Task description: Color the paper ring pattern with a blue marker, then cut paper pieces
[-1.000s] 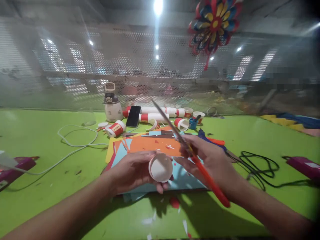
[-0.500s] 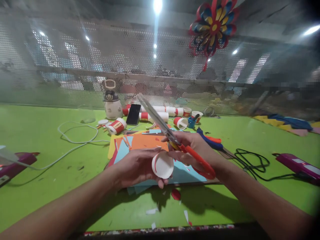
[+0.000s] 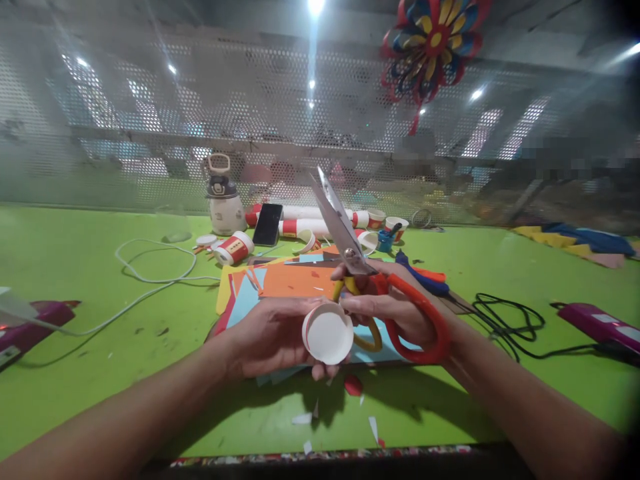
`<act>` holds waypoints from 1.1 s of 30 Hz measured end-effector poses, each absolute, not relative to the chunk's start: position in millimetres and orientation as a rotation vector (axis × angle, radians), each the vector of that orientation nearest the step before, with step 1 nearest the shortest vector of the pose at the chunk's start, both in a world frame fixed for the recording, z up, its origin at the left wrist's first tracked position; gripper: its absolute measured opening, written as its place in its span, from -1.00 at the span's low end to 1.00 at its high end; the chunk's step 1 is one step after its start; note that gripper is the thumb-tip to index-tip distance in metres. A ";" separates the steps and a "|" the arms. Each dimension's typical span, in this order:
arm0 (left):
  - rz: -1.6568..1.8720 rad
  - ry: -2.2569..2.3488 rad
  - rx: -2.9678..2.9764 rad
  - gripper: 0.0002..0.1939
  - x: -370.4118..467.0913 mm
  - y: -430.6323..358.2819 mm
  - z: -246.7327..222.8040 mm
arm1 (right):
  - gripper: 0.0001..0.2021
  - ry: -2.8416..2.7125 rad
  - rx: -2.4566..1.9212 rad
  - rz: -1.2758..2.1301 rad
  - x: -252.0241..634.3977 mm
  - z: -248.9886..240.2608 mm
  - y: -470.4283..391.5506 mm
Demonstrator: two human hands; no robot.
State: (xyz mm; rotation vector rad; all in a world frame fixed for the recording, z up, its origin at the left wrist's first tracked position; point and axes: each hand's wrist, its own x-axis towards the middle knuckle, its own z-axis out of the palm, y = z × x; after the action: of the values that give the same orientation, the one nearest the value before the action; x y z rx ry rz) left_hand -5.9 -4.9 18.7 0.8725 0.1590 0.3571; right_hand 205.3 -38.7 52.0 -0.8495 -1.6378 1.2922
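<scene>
My left hand [image 3: 273,333] is closed around a short, white cut piece of paper cup [image 3: 328,335], its round face turned toward me and a thin red line along its edge. In my right hand [image 3: 395,303] are scissors [image 3: 353,255] with one red-orange and one yellow handle, the blades pointing up and away, slightly parted. My right thumb reaches the upper right edge of the cup piece. Beneath both hands lie sheets of orange paper [image 3: 293,281] and light blue paper.
Behind the paper are a phone [image 3: 268,224], a white bottle [image 3: 226,212], a tipped paper cup [image 3: 234,249] and stacked cups. Glue guns [image 3: 597,328] with cords lie at the sides; blue-handled pliers [image 3: 423,277] lie right. Paper scraps [image 3: 302,419] dot the green table's near edge.
The scissors have turned more upright, and their blades have parted; the yellow handle now shows below my right hand. The cup piece has tilted to face me more fully.
</scene>
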 end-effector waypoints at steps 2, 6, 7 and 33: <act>0.354 0.149 0.875 -0.63 -6.3 -5.2 19.7 | -0.69 -1.628 -0.861 1.286 205.2 50.6 -38.0; 0.330 0.153 0.880 -0.61 -6.2 -7.6 23.4 | -0.69 -1.562 -0.867 1.327 202.4 45.8 -37.0; 0.324 0.154 0.877 -0.60 -6.0 -8.2 24.3 | -0.68 -1.551 -0.877 1.334 201.5 44.6 -36.9; 0.746 0.081 0.825 -0.67 -9.5 5.7 32.8 | -0.62 -1.619 -1.339 0.733 212.0 23.9 -2.6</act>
State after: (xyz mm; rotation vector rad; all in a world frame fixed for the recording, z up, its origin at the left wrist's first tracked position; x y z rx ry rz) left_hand -9.5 5.7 32.8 0.8248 0.0814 0.7457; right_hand 212.0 -2.6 23.9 -1.3389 -1.6185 0.7334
